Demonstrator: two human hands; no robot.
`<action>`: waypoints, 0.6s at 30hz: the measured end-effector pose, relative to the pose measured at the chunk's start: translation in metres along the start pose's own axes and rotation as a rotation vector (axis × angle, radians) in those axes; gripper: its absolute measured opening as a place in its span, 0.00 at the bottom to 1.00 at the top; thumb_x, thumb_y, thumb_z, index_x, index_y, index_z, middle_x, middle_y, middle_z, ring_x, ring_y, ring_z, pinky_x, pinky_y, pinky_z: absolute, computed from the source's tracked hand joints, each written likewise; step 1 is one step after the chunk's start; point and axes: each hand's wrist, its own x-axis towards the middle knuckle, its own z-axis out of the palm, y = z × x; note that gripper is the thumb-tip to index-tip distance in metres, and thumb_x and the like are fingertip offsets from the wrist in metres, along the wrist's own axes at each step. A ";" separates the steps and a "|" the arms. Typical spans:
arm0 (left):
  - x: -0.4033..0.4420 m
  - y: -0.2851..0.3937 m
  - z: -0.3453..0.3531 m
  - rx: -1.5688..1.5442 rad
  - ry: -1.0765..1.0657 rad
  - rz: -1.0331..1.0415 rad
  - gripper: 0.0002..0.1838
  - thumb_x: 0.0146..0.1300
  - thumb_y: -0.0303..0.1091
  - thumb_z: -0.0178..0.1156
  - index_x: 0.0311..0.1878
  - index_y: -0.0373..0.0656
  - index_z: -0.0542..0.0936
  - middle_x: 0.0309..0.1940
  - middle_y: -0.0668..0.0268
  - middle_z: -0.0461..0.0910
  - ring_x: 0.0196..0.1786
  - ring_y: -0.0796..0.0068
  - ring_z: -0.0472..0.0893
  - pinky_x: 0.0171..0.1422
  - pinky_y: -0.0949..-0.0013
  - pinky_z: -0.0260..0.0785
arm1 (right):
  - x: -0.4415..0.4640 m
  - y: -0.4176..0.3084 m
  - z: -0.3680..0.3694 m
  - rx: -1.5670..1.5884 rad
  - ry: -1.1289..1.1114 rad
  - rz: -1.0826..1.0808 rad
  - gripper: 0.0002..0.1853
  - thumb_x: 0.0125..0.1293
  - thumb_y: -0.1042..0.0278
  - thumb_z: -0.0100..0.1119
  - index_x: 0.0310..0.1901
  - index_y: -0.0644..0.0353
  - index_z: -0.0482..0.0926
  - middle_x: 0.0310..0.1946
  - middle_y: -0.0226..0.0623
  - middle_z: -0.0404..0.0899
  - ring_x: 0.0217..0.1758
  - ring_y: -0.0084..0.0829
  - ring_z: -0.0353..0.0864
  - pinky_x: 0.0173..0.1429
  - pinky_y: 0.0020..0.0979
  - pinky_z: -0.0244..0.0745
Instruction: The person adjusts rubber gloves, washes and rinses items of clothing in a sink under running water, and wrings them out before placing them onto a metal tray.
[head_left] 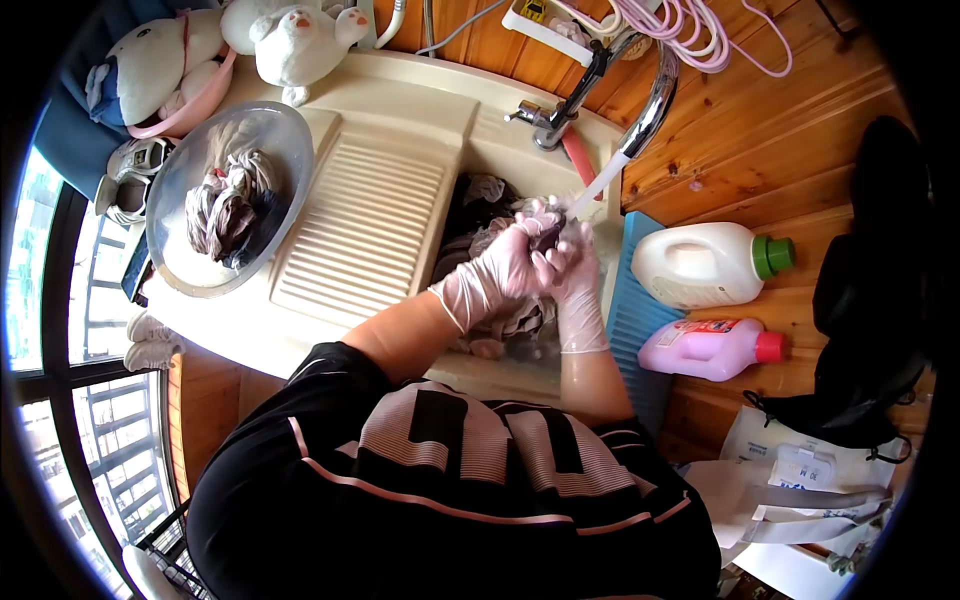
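Note:
Running water (598, 188) falls from the chrome faucet (655, 105) onto both my hands, which wear thin translucent gloves. My left hand (512, 258) and my right hand (575, 265) are pressed close together, fingers curled around a small dark wet cloth (547, 238). Most of that cloth is hidden by my fingers, so its kind does not show. Beneath them, a heap of wet laundry (520, 318) in dark and greyish-pink tones lies in the cream sink basin (545, 375).
A ribbed washboard (350, 220) adjoins the basin on the left, beside a clear bowl (165, 265) holding twisted wet clothes (225, 205). On the right, a white green-capped bottle (697, 264) and a pink red-capped bottle (705, 348) lie by a blue ribbed board (632, 285). Plush toys (295, 45) sit behind.

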 end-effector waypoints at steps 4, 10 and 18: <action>-0.013 -0.030 -0.006 -0.115 0.021 0.085 0.14 0.65 0.44 0.56 0.45 0.45 0.73 0.31 0.62 0.69 0.27 0.77 0.69 0.22 0.84 0.63 | 0.005 0.021 0.017 -0.130 -0.034 0.017 0.34 0.60 0.53 0.60 0.65 0.57 0.60 0.62 0.45 0.65 0.62 0.52 0.66 0.61 0.53 0.66; -0.047 -0.042 0.013 0.010 0.031 0.042 0.04 0.65 0.32 0.55 0.39 0.43 0.74 0.23 0.70 0.66 0.22 0.83 0.63 0.20 0.84 0.54 | 0.013 0.014 0.062 -0.399 0.027 0.124 0.20 0.58 0.75 0.58 0.54 0.59 0.73 0.51 0.45 0.73 0.43 0.35 0.76 0.47 0.30 0.75; -0.059 -0.037 0.032 0.521 0.512 0.076 0.05 0.61 0.32 0.55 0.30 0.44 0.72 0.16 0.73 0.64 0.12 0.83 0.58 0.12 0.81 0.45 | 0.045 0.021 0.080 -0.872 0.013 0.339 0.16 0.66 0.72 0.55 0.53 0.68 0.74 0.29 0.33 0.74 0.31 0.21 0.71 0.36 0.19 0.69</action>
